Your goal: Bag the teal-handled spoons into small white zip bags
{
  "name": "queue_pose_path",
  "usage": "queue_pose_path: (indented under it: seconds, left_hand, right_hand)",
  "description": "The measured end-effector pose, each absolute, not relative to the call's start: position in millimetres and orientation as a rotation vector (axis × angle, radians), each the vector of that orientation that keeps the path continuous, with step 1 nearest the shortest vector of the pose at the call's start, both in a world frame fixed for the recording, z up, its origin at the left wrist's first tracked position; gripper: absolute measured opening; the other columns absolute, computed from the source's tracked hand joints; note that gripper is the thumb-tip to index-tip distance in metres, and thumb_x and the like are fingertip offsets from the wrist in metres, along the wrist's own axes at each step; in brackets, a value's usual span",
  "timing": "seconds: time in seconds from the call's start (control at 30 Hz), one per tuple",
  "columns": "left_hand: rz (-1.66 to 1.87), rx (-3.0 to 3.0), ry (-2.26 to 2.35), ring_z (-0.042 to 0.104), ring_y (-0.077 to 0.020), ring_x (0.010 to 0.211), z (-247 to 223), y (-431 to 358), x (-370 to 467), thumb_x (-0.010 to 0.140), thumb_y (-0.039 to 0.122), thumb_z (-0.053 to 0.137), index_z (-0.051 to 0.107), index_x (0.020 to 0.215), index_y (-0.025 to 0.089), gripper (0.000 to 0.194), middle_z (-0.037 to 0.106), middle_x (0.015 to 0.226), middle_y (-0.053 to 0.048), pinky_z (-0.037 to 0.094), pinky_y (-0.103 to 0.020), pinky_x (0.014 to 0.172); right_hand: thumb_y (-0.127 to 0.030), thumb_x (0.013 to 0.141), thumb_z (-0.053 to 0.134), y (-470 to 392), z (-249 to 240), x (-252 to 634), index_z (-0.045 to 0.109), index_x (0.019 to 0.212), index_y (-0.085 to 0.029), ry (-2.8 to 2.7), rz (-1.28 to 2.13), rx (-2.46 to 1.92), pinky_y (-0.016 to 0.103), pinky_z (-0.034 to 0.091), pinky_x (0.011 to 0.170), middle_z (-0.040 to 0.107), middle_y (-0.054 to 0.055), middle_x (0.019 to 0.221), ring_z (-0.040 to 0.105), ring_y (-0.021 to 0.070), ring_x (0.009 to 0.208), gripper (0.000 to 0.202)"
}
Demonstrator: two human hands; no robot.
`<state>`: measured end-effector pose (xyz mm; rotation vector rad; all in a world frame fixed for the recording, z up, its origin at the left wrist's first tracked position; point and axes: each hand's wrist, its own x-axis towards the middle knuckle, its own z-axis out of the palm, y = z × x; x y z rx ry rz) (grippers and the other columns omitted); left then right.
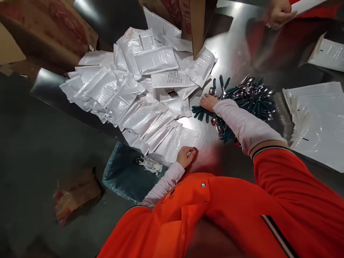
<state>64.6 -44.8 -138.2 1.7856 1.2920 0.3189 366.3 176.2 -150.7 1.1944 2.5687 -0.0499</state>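
Fingers of the right hand [209, 103] lay on dark-handled spoons [257, 104]; grip could not be told.
Spoons sat heaped on the metal surface [229, 52]. Left hand [185, 157] was curled beside white mailers [156, 61], any hold unclear. Risk judged: interlocked handles, if tugged, could have dragged extra spoons loose. Teal bag [115, 175] held white strips [151, 165]; mailer contents were hidden.
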Motion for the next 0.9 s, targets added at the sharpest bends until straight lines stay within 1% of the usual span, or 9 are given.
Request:
queue_pose_path:
  seconds: [0.07, 0.13, 0.23, 0.3, 0.4, 0.5, 0.6, 0.8, 0.9]
  left_hand:
    - [0.289, 1.775, 1.297, 0.068, -0.0219, 0.095, -136, -46, 63, 0.09, 0.026, 0.063, 0.077, 0.092, 0.019, 0.016, 0.076, 0.094, -0.007, 0.053, -0.037, 0.092]
    - [0.289, 1.748, 1.298, 0.069, -0.0215, 0.094, -134, -45, 65, 0.089, 0.026, 0.064, 0.077, 0.092, 0.019, 0.015, 0.076, 0.093, -0.006, 0.053, -0.036, 0.091]
    - [0.326, 1.601, 1.295, 0.069, -0.0192, 0.086, -135, -36, 78, 0.088, 0.027, 0.066, 0.078, 0.095, 0.019, 0.016, 0.075, 0.09, -0.006, 0.053, -0.032, 0.083]
    - [0.351, 1.461, 1.279, 0.067, -0.0167, 0.079, -134, -25, 93, 0.085, 0.028, 0.068, 0.077, 0.093, 0.018, 0.015, 0.074, 0.085, -0.004, 0.052, -0.029, 0.076]
    - [0.375, 1.318, 1.215, 0.063, -0.0146, 0.072, -128, -7, 118, 0.081, 0.027, 0.07, 0.074, 0.083, 0.016, 0.011, 0.069, 0.076, -0.002, 0.049, -0.027, 0.072]
    - [0.388, 1.283, 1.113, 0.061, -0.014, 0.07, -118, 0, 134, 0.08, 0.027, 0.07, 0.073, 0.081, 0.015, 0.012, 0.068, 0.073, -0.001, 0.048, -0.027, 0.071]
    - [0.372, 1.282, 1.087, 0.058, -0.0127, 0.068, -116, -9, 134, 0.078, 0.029, 0.071, 0.072, 0.079, 0.015, 0.014, 0.064, 0.07, 0.0, 0.046, -0.027, 0.07]
    - [0.303, 1.154, 1.178, 0.052, -0.0106, 0.062, -136, -34, 116, 0.075, 0.032, 0.072, 0.069, 0.074, 0.014, 0.018, 0.058, 0.062, 0.002, 0.04, -0.026, 0.065]
    - [0.339, 1.064, 1.173, 0.053, -0.0108, 0.061, -140, -33, 113, 0.073, 0.03, 0.076, 0.068, 0.074, 0.015, 0.017, 0.058, 0.061, 0.002, 0.043, -0.027, 0.067]
  right_hand:
    - [-0.01, 0.09, 0.051, 177, -151, 363, 0.068, 0.109, -0.003, 2.494, -0.054, 1.154, 0.038, 0.038, 0.096, 0.07, 0.019, 0.11, 0.057, 0.0252, 0.11, 0.026]
    - [-0.014, 0.089, 0.055, 172, -150, 362, 0.068, 0.11, -0.002, 2.458, -0.07, 1.199, 0.036, 0.039, 0.093, 0.07, 0.02, 0.11, 0.059, 0.0266, 0.108, 0.028]
    - [-0.019, 0.087, 0.06, 157, -147, 364, 0.066, 0.113, -0.003, 2.455, -0.074, 1.395, 0.038, 0.041, 0.092, 0.069, 0.022, 0.113, 0.058, 0.0301, 0.11, 0.031]
    - [-0.02, 0.086, 0.061, 148, -144, 364, 0.065, 0.117, -0.003, 2.449, -0.12, 1.516, 0.038, 0.042, 0.092, 0.066, 0.024, 0.12, 0.055, 0.0322, 0.117, 0.036]
    - [-0.011, 0.091, 0.05, 139, -139, 358, 0.064, 0.12, -0.002, 2.407, -0.241, 1.585, 0.038, 0.042, 0.093, 0.063, 0.025, 0.128, 0.052, 0.0317, 0.123, 0.033]
    - [-0.002, 0.093, 0.039, 136, -136, 350, 0.067, 0.115, -0.002, 2.359, -0.286, 1.607, 0.04, 0.043, 0.092, 0.067, 0.025, 0.121, 0.057, 0.0297, 0.116, 0.036]
    - [-0.003, 0.094, 0.039, 135, -138, 346, 0.07, 0.11, -0.005, 2.354, -0.287, 1.624, 0.042, 0.043, 0.094, 0.07, 0.024, 0.113, 0.059, 0.0286, 0.109, 0.035]
    - [-0.005, 0.1, 0.031, 126, -137, 350, 0.07, 0.11, -0.006, 2.391, -0.36, 1.726, 0.043, 0.037, 0.104, 0.064, 0.025, 0.126, 0.049, 0.0274, 0.126, 0.041]
    - [-0.006, 0.098, 0.037, 128, -131, 353, 0.068, 0.113, -0.005, 2.358, -0.412, 1.791, 0.042, 0.037, 0.106, 0.065, 0.025, 0.124, 0.052, 0.028, 0.124, 0.035]
